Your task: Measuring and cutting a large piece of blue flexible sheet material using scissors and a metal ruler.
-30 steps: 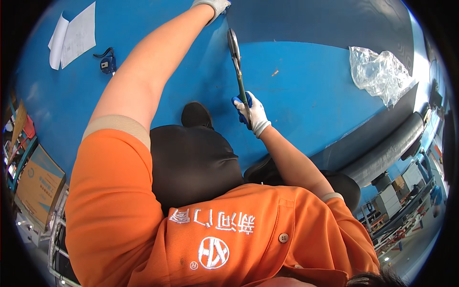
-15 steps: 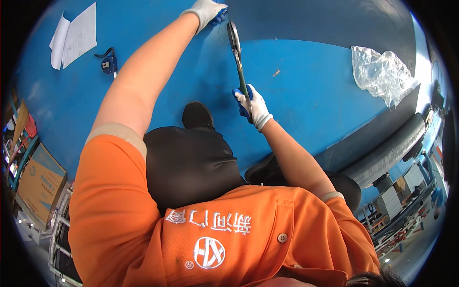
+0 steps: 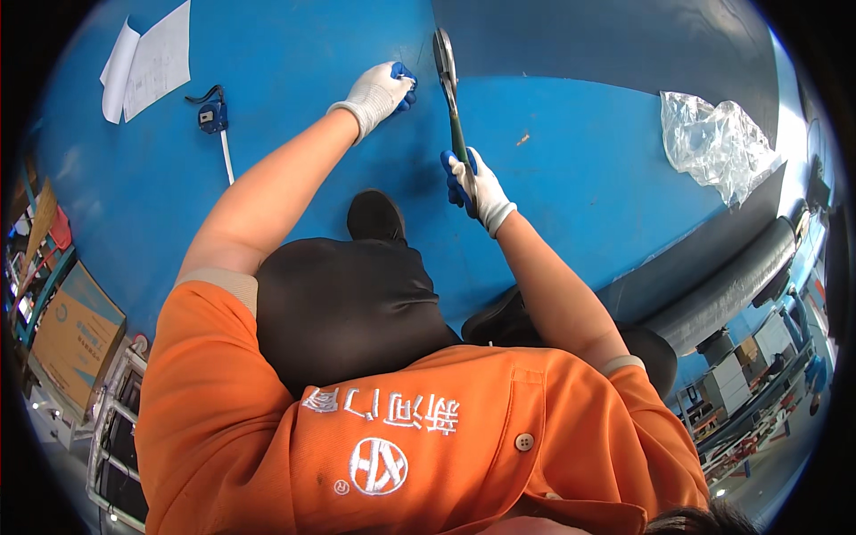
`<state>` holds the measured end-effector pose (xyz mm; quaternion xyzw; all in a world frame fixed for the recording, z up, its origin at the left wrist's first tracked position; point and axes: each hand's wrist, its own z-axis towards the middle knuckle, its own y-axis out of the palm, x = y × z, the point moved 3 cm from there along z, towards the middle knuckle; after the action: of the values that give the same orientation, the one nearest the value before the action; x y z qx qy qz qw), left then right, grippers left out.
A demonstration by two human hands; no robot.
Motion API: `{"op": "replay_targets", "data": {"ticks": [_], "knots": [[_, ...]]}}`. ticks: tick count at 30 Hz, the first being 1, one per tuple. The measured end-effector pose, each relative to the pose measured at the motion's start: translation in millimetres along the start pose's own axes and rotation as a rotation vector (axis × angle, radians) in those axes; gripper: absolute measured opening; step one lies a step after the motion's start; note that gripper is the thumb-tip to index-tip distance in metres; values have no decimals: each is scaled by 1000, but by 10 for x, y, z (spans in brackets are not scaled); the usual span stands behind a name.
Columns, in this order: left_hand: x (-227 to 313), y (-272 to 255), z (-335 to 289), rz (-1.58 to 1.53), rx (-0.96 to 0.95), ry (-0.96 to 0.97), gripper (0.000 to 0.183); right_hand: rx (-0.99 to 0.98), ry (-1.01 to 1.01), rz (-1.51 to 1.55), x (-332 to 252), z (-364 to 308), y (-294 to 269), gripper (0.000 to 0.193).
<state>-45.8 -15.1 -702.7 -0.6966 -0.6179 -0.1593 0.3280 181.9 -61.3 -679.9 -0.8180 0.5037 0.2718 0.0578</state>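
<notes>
My right hand [image 3: 481, 192], in a white glove with blue palm, is closed around the green handles of a pair of shears [image 3: 455, 125]. Their metal blades point away from me, close to the left edge of a dark sheet [image 3: 606, 40] lying on the blue surface [image 3: 571, 152]. To the left of the blades, my left hand [image 3: 379, 96] wears the same kind of glove. Its fingers are curled together; whatever they may pinch is too small to name. Nearer to me, the tip of my dark shoe [image 3: 374, 216] rests on the blue surface.
A blue tape measure [image 3: 212, 118] lies at the left with its tape pulled out, beside white paper sheets [image 3: 159, 62]. Crumpled clear plastic film [image 3: 716, 147] lies at the right. Beyond it runs a long dark roll [image 3: 736, 290]. A cardboard box [image 3: 76, 339] stands far left.
My left hand has drawn back toward me from the far edge, fingers still curled. The right hand and shears have hardly moved. More of the measuring tape shows.
</notes>
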Motion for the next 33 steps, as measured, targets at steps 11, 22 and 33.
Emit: {"op": "replay_targets", "data": {"ticks": [11, 22, 33], "knots": [[57, -18, -51, -68, -108, -46, 18, 70, -36, -153, -119, 4, -7, 17], [37, -9, -50, -27, -131, -43, 18, 119, -2, -252, -251, 35, -11, 28], [58, -9, -35, -46, -145, -67, 18, 136, 21, -161, -449, 74, 77, 28]]}}
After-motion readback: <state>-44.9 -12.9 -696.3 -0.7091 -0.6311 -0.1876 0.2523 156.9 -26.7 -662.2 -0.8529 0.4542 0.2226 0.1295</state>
